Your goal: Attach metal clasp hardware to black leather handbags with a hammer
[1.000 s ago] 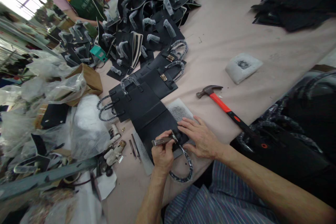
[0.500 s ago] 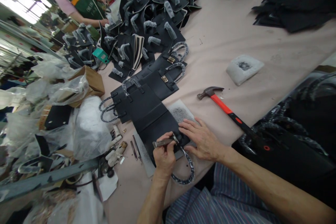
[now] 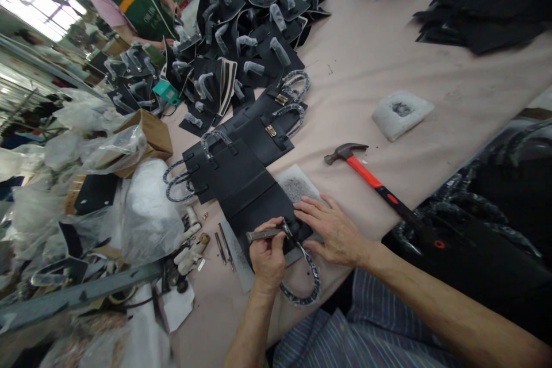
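Note:
A black bag panel [image 3: 254, 207] lies flat in front of me, its near edge by my body. My left hand [image 3: 268, 259] pinches a metal punch-like tool [image 3: 261, 234], tilted with its end to the left, over the panel near the handle's base. A plastic-wrapped handle [image 3: 316, 284] loops from there toward my lap. My right hand [image 3: 331, 231] rests on the panel's right edge, fingers stretched out and apart. Beneath the panel shows a pale worn slab [image 3: 297, 181]. What sits right under the tool's tip is too small to make out.
A claw hammer [image 3: 371, 175] lies to the right, beyond it a white block [image 3: 401, 112]. Thin metal rods [image 3: 225, 244] lie left of the panel. Piled black bag parts [image 3: 259, 40] fill the back, where a co-worker [image 3: 138, 8] stands. Plastic bags and a cardboard box [image 3: 153, 135] crowd the left.
The tool in my left hand has tipped slightly, its free end swinging left, and the left hand has shifted a little left. My right hand stays in place.

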Tool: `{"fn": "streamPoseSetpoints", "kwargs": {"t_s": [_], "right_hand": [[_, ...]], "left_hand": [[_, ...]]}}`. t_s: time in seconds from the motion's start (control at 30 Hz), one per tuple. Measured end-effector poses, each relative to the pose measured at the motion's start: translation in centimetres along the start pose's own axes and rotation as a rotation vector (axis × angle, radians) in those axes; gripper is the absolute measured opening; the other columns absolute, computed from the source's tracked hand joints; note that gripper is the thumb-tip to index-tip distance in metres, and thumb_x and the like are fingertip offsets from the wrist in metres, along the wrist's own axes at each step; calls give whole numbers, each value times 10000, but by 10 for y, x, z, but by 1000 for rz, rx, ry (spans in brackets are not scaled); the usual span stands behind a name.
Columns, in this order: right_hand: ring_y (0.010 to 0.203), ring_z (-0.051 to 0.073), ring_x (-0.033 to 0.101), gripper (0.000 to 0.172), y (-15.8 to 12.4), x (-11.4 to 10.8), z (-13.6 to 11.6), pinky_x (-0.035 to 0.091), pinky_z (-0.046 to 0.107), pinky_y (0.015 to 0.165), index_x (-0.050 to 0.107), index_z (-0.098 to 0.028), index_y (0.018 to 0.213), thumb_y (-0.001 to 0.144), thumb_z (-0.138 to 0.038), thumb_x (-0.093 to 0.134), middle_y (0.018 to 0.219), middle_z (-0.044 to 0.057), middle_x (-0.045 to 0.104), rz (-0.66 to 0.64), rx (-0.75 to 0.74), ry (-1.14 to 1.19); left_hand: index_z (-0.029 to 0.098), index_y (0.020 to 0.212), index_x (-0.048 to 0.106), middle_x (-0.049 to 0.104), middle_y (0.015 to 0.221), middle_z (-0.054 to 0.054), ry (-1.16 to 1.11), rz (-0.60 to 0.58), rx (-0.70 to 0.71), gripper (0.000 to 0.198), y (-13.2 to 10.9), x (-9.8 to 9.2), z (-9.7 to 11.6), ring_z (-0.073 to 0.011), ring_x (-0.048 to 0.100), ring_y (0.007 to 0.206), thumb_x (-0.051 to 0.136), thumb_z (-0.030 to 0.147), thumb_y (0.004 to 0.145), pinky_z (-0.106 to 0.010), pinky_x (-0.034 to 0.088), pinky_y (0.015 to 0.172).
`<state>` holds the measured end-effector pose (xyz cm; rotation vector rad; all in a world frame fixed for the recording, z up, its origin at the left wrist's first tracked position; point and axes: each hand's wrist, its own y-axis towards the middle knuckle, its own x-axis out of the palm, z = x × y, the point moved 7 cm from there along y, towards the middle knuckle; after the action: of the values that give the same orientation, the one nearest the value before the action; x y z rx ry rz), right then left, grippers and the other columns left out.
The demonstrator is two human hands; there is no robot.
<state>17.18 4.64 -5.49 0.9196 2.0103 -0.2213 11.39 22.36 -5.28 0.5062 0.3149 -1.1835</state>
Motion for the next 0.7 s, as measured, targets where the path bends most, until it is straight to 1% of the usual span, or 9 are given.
{"fn": "streamPoseSetpoints", "kwargs": {"t_s": [0.17,0.3,0.43,0.6,0.7], "right_hand": [[1452,357,375,636,0,-1,0,182,629,1192,514,-170,1429,849,-381,666,1516,156,509,11,-3,-1],[1458,356,366,615,0,0,0,178,623,1194,519,-174,1420,861,-390,660,1522,157,503,18,-8,-9],[1460,354,362,608,0,0,-1,174,626,1192,517,-172,1418,864,-381,661,1527,154,498,6,-5,-10],[1449,352,379,608,1,-3,-3,177,638,1193,525,-161,1411,860,-374,667,1510,154,513,10,-2,-2],[1448,356,381,612,1,-4,-3,180,643,1191,518,-165,1420,865,-379,661,1512,159,510,11,-5,3]], "left_hand": [[187,1050,692,737,1094,-96,42,-9,56,149,2,2,7,-235,705,1057,598,246,951,-424,564,967],[196,1052,670,733,1070,-80,78,-7,150,131,5,3,23,-218,708,1026,603,202,940,-396,580,937],[198,1080,631,725,1097,-79,63,-26,236,160,6,6,34,-206,706,1042,616,161,925,-391,577,954],[191,1072,622,734,1092,-87,76,-5,234,159,5,6,33,-217,714,1041,634,171,915,-400,583,949],[184,1059,635,740,1103,-93,129,-9,226,141,5,6,32,-216,719,1040,618,164,921,-392,587,943]]}}
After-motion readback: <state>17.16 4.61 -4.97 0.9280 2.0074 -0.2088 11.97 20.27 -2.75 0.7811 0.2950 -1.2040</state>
